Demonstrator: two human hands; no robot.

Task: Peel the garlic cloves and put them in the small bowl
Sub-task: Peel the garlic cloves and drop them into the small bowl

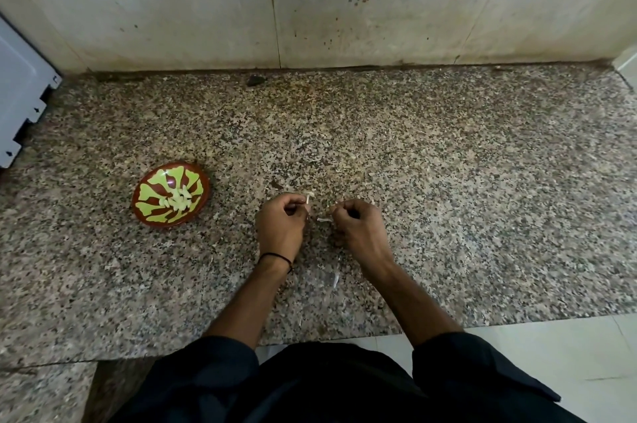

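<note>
Peeling is the step in hand. Left hand (281, 227) grips a garlic clove (307, 198) in curled fingers. Right hand (358, 226), just beside it, pinches a strip of skin (324, 219). Both work low over the granite counter (448, 181). Farther left, the small bowl (204, 181) holds peeled cloves (179, 200). Next move likely requires stripping the remaining skin, then carrying the clove leftward to the bowl.
</note>
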